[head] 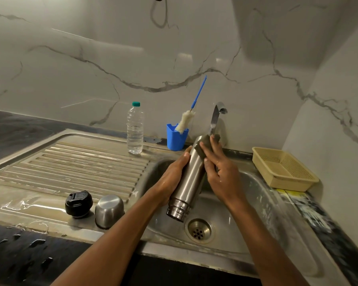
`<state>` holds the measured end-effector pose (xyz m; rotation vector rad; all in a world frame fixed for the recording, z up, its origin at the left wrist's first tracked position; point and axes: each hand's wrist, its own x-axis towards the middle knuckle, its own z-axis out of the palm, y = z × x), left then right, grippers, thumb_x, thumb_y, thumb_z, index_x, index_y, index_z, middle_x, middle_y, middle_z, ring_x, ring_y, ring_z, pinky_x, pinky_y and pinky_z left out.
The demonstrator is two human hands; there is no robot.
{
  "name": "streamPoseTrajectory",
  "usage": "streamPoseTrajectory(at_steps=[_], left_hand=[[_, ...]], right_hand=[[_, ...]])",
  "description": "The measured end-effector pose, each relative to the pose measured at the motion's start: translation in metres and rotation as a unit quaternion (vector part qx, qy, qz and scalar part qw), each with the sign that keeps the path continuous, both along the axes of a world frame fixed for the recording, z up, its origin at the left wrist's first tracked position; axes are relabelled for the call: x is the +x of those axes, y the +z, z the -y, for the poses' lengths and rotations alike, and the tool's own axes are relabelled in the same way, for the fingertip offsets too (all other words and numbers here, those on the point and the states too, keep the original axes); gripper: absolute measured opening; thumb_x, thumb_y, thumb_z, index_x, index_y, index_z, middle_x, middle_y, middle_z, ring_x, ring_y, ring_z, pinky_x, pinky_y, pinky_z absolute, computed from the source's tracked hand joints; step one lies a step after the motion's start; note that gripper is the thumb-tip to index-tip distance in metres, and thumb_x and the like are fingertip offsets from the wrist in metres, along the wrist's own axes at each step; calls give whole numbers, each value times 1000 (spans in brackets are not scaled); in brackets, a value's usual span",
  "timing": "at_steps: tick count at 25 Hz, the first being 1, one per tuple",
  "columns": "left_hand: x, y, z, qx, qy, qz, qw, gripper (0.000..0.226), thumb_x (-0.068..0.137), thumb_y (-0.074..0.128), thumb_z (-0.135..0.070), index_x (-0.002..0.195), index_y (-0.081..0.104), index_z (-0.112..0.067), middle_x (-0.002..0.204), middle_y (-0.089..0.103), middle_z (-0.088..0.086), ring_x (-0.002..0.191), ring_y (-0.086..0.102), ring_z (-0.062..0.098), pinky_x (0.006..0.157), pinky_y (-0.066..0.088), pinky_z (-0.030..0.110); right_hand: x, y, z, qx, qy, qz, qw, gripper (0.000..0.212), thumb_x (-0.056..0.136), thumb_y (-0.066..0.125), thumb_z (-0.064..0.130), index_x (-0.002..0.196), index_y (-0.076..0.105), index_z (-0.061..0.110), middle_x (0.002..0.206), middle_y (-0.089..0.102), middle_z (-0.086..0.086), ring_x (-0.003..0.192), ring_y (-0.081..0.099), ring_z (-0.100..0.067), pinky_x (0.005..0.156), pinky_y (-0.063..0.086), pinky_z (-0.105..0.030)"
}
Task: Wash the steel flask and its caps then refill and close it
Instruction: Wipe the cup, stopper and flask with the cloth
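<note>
The steel flask [189,178] hangs tilted over the sink basin [254,195], its open threaded mouth pointing down towards me. My left hand [174,176] grips its body from the left. My right hand [217,168] holds a grey scrub pad [205,142] against the flask's upper end. On the wet drainboard [81,162] stand the black inner cap [79,203] and the steel cup cap [109,211], mouth down.
A clear water bottle with a green cap [135,129] stands at the drainboard's back. A blue holder [176,138] carries a bottle brush [187,118]. The tap [217,114] rises behind the flask. A beige basket [283,168] sits right of the sink. The drain [199,230] lies below.
</note>
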<state>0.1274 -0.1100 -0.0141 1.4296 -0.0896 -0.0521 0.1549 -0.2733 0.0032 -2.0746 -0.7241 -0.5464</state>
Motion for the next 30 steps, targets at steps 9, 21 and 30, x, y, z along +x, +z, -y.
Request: streamPoseTrajectory(at_steps=[9,21,30], left_hand=[[5,-4,1,24,15,42,999,55,104,38,-60,151,42,-31,115,72,17,97,73,33,86,61,46],[21,-14,-11,-12,85,70,994,58,101,44,-66,153,41,-40,139,62,16,117,68,33,102,54,54],[15,-12,-17,-129,92,23,987,53,104,44,-58,147,51,-29,122,72,19,106,73,33,81,62,44]], right_hand=[[1,4,-5,-32,-23,9,999,49,106,48,21,152,45,37,165,16,21,158,8,-10,126,26,-48],[-9,1,-16,-94,35,-4,995,52,105,48,22,153,42,40,167,18,18,157,15,-16,125,28,-48],[-27,-1,-11,-139,108,-23,984,50,93,54,20,139,61,35,158,38,17,153,27,-15,124,33,-42]])
